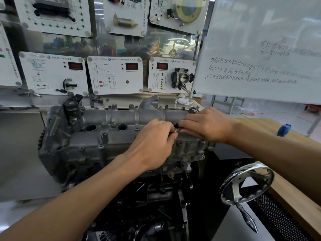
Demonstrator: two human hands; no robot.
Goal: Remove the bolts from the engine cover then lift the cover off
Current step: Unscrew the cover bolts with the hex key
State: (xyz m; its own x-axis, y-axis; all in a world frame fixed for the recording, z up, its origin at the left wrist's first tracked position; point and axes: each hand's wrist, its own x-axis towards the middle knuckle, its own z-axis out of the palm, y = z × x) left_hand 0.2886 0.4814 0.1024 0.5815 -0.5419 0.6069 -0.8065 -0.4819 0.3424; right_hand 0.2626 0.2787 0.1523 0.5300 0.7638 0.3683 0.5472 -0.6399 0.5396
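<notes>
Grey, ribbed engine cover (121, 117) lies under left hand (152, 145) and right hand (206, 126) pinching a bolt (176, 130).

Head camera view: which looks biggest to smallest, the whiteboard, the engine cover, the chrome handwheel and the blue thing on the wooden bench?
1. Whiteboard, though the frame edge cuts it off.
2. Engine cover.
3. Chrome handwheel; it is nearer the camera, which flatters it.
4. Blue object, clearly the smallest.
</notes>
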